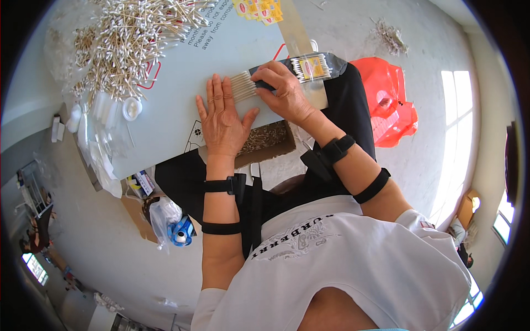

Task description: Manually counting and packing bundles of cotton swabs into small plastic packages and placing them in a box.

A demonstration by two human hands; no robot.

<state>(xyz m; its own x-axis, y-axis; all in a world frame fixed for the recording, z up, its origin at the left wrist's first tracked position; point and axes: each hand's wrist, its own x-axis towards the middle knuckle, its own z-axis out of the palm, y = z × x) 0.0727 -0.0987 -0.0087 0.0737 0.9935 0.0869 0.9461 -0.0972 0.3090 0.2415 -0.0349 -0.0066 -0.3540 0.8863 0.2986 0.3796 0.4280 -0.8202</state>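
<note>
A row of cotton swabs lies side by side on the pale tabletop, between my two hands. My left hand rests flat with its fingers stretched out, their tips beside the left end of the row. Over the right end, the curled thumb and fingers of my right hand pinch the swabs, though the exact grip is partly hidden. Beyond my right hand, a flat pack of swabs with a yellow card sits on a dark strip at the table's right edge.
A big heap of loose swabs covers the far left. Yellow cards lie at the far edge. Clear plastic tubes and a white roll stand left. Below the table edge is an open carton of swabs; a red plastic bag hangs right.
</note>
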